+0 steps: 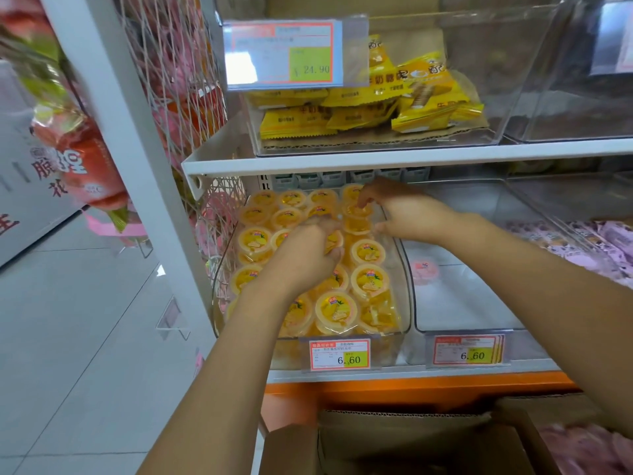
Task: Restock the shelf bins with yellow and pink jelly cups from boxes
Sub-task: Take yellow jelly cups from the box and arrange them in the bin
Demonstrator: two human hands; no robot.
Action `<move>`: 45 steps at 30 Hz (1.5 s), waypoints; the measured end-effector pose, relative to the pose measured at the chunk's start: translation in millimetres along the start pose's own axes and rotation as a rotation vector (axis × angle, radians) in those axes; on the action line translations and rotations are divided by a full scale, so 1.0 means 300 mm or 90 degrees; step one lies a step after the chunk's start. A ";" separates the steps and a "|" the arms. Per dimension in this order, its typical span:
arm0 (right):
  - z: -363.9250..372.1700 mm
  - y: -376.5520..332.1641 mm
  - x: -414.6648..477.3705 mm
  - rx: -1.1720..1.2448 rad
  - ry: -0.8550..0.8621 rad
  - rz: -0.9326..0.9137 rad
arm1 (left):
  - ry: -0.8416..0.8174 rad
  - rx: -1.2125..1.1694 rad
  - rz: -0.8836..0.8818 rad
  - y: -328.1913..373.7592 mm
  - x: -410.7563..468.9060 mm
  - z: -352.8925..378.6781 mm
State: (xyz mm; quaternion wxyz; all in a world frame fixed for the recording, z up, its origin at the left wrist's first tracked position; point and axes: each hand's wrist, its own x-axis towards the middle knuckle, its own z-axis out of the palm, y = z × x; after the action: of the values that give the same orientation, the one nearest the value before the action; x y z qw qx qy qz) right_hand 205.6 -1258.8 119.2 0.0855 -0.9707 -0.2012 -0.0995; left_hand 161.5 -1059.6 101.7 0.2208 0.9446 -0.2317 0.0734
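**Both hands in the yellow cup bin**

Your left hand [305, 255] reaches into the clear bin [403, 286] on the lower shelf. Its fingers are curled over one of the yellow jelly cups [368, 252] near the middle of the bin, grasping it. Your right hand [407, 214] is further back in the same bin. Its fingertips bend down onto a cup in the rear rows and its thumb sticks out to the side. You cannot tell from here whether that hand really grips the cup or only touches it.

The yellow cups fill the bin in rows from front to back, lids up, some stacked on others. A price tag [339, 354] reading 6.60 hangs on the bin's front.

Just to the right, the neighbouring bin [462, 296] holds a single pink jelly cup [422, 269] against its left wall. On the white shelf [376, 159] above, another clear bin holds yellow packets [370, 111]. Below your arms, an open cardboard box [404, 440] stands on the floor in front of the shelf.
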 end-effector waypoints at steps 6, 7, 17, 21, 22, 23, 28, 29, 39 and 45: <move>-0.060 -0.121 -0.251 0.216 0.211 0.010 | 0.194 -0.063 0.117 0.037 -0.105 -0.021; -0.054 -0.152 -0.327 0.264 0.213 -0.009 | 0.226 -0.090 0.156 0.054 -0.152 -0.015; 0.453 -0.196 -0.825 0.283 -0.571 0.226 | -0.326 -0.159 -0.052 0.095 -0.596 0.506; 0.693 -0.160 -0.928 0.229 -0.619 0.297 | -0.609 -0.072 -0.238 0.017 -0.659 0.733; 0.748 -0.141 -0.948 0.224 -0.634 0.310 | -0.629 -0.056 -0.249 0.000 -0.663 0.774; 0.792 -0.125 -0.965 0.212 -0.650 0.317 | -0.642 -0.047 -0.258 -0.013 -0.663 0.807; 0.969 -0.065 -1.003 0.069 -0.757 0.250 | -0.657 -0.052 -0.301 -0.055 -0.666 0.971; 0.986 -0.064 -1.006 0.057 -0.781 0.239 | -0.664 -0.041 -0.297 -0.063 -0.673 1.010; 1.066 -0.050 -0.994 -0.033 -0.744 0.277 | -0.701 -0.017 -0.381 -0.135 -0.759 1.180; 1.092 -0.059 -1.017 -0.004 -0.792 0.320 | -0.675 -0.013 -0.350 -0.131 -0.741 1.158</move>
State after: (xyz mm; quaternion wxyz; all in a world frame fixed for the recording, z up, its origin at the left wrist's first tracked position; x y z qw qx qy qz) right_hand -23.9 -1289.3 -264.4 -0.0286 -0.8647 0.0196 0.5011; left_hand -3.4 -1095.1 -276.8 0.0950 0.8757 -0.0576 -0.4700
